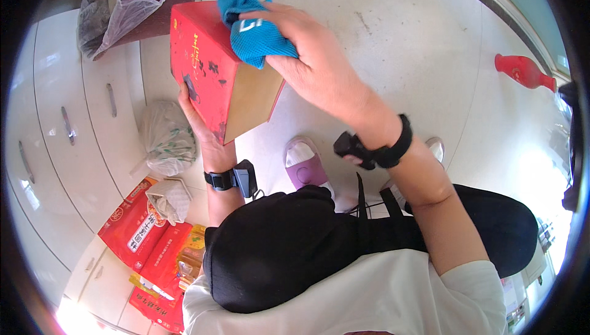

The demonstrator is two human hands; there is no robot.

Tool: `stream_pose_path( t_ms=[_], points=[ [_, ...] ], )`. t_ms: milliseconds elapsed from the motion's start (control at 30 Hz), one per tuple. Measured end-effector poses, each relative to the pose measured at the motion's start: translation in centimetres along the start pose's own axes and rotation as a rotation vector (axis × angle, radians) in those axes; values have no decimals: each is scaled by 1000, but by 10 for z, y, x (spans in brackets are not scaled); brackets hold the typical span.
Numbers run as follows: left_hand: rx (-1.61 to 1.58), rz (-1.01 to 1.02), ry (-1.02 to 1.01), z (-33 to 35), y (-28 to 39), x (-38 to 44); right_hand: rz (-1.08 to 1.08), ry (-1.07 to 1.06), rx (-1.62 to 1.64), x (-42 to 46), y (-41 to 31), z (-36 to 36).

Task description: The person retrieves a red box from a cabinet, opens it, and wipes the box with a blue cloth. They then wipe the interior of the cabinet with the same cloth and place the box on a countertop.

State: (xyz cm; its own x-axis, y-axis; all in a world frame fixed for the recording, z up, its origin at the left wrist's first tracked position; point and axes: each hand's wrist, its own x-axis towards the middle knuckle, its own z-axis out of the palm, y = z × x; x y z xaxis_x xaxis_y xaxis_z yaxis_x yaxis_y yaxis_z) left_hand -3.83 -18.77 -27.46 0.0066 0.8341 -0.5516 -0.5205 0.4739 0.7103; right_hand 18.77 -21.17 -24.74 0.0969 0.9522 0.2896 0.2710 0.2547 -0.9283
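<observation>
A red box [203, 67] with gold writing, dark worn spots and a tan side is held up off the floor, tilted, in front of me. My left hand [196, 116] supports it from below, its thumb showing on the red face and the other fingers hidden behind the box. My right hand [304, 49] grips a bunched blue cloth [260, 35] and presses it against the box's upper edge. Each wrist wears a black strap with a small device.
White cabinets [60, 118] line the left side. Near them are a brown bin [159, 17] with a plastic liner, a tied plastic bag [168, 136], a white basket [170, 199] and red food packages [138, 229]. A red vase [523, 71] lies on the floor at right.
</observation>
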Motion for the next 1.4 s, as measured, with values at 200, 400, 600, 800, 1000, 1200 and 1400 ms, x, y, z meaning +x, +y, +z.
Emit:
stream_pose_path(
  t_ms=[200,400,600,800,1000,1200,1400],
  points=[
    [-177,-32,-49,3,-5,18,-37,123,-137,-46,-12,49],
    [-144,88,-33,-6,13,27,66,-164,83,-93,-5,52],
    [-101,126,-57,-1,5,19,-29,350,-50,-1,-1,43],
    [-169,47,-138,-22,18,25,-140,-173,141,-74,-21,54],
    [-145,142,-96,-8,10,15,4,244,-226,-12,-7,44],
    [-189,188,-125,-5,18,22,360,-30,-73,-76,-15,68],
    [-144,252,-96,-4,12,17,836,79,711,-35,-8,21]
  ],
)
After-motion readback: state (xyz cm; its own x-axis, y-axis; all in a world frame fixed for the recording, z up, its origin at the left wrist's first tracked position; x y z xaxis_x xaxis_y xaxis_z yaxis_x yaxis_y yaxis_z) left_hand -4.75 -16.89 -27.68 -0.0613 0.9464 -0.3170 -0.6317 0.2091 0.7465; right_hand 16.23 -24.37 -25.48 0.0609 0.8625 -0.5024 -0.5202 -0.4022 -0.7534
